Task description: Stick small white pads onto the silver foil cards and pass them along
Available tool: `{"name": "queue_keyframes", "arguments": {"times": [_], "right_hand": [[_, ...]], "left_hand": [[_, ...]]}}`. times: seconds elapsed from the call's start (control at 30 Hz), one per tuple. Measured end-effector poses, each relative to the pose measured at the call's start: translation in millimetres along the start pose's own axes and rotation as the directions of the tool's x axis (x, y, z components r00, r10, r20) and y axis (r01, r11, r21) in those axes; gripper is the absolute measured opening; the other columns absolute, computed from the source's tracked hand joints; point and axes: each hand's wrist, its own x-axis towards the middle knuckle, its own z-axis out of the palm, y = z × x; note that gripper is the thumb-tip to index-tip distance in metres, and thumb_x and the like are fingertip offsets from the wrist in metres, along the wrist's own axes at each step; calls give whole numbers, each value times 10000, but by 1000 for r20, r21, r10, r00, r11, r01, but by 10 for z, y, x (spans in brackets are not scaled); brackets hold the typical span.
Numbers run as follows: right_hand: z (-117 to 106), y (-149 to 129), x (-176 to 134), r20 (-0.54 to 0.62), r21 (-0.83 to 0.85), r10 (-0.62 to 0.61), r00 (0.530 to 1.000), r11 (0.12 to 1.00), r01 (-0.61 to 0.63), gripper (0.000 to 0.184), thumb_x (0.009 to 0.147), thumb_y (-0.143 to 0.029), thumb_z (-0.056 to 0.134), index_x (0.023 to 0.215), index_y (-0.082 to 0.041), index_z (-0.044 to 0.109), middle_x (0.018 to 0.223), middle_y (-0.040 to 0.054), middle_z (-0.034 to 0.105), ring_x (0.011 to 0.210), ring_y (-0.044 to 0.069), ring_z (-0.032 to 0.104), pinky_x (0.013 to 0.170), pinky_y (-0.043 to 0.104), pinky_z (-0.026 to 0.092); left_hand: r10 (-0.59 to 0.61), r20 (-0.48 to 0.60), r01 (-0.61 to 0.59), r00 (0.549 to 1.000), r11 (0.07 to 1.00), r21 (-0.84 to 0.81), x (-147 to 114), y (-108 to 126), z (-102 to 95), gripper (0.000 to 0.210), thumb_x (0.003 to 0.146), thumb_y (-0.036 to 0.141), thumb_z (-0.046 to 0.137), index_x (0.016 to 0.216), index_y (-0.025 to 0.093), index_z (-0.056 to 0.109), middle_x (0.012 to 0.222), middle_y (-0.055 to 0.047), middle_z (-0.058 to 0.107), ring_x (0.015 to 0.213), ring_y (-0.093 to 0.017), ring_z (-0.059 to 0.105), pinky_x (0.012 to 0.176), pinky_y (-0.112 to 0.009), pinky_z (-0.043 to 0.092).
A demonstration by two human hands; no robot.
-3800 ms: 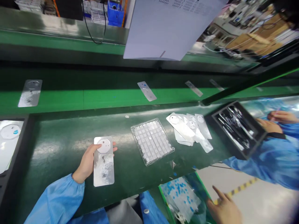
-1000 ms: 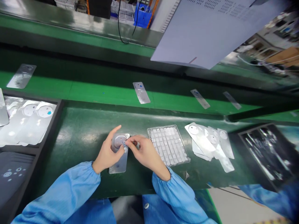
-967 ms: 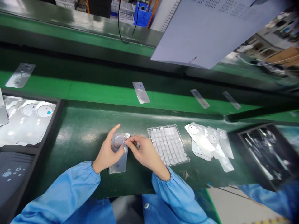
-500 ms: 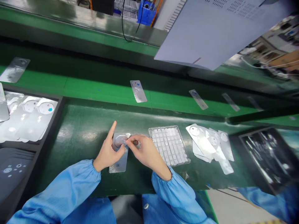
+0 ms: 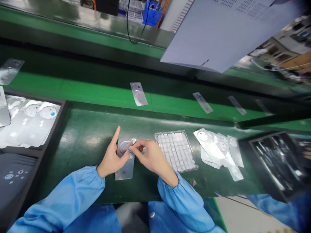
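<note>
A silvery-grey, round-cornered flat rectangular panel lies between the hands, seemingly resting on the dark green surface. The left hand laps its left edge with the thumb across it, probably to steady it; the index finger is raised clear, and I cannot tell whether the hidden fingers grip. The right hand has thumb and index pinched together at its upper right part, perhaps for fine work; anything between them is too small to tell. A pale round outline marks the panel's far end, mottling its lower part. Just right of the right hand sits a clear square plastic tray of small whitish pieces, likely for easy reach; further right, a fanned pile of silvery-white panels. Well left of the left hand, more panels fill a black compartmented box.
</note>
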Motion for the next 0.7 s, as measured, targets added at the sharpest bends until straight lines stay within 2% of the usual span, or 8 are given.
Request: {"name": "queue_keyframes", "arguments": {"times": [0.17,0.27,0.4,0.5,0.6,0.7], "right_hand": [[-4,94,2,-28,115,47,999,992,-43,366,849,-475,757,616,-212,655,619,21,693,565,170,607,545,281,427],[44,221,43,-46,259,73,996,964,-59,512,781,-628,793,574,-224,557,534,-4,602,504,146,523,506,276,386],[127,397,33,64,551,34,997,832,-64,569,858,-759,633,676,-223,564,562,-9,598,523,141,534,539,272,426],[203,533,-73,68,609,34,997,790,-68,583,910,-770,550,736,-216,595,580,-9,590,501,133,503,501,265,386],[330,653,-222,-42,578,44,998,816,-12,551,986,-707,489,739,-222,575,562,-23,538,489,133,473,497,275,366],[486,714,-339,-278,506,19,960,852,130,520,1071,-604,385,716,-241,497,573,-30,474,518,142,450,539,296,370]], "left_hand": [[-12,-15,11,1000,998,-60,-18,17,-15,984,890,306,761,1670,217,169,745,42,586,589,-91,472,574,-196,422],[-63,-39,58,997,992,-112,15,31,-31,989,855,345,809,1654,204,243,783,25,634,635,-105,530,609,-200,460],[-176,-59,158,983,960,-229,60,1,-32,995,806,385,857,1621,178,325,888,-17,708,749,-144,650,706,-232,537],[-219,-99,186,971,945,-268,67,-7,-35,929,767,375,888,1557,180,438,915,-35,727,791,-173,702,717,-247,556],[-246,-152,198,957,941,-276,180,101,-106,922,722,373,908,1510,195,465,930,-53,742,761,-209,738,685,-283,582],[-138,-264,86,955,976,-199,591,366,-358,957,709,323,899,1515,205,399,1012,-82,746,755,-228,753,681,-323,604]]}}
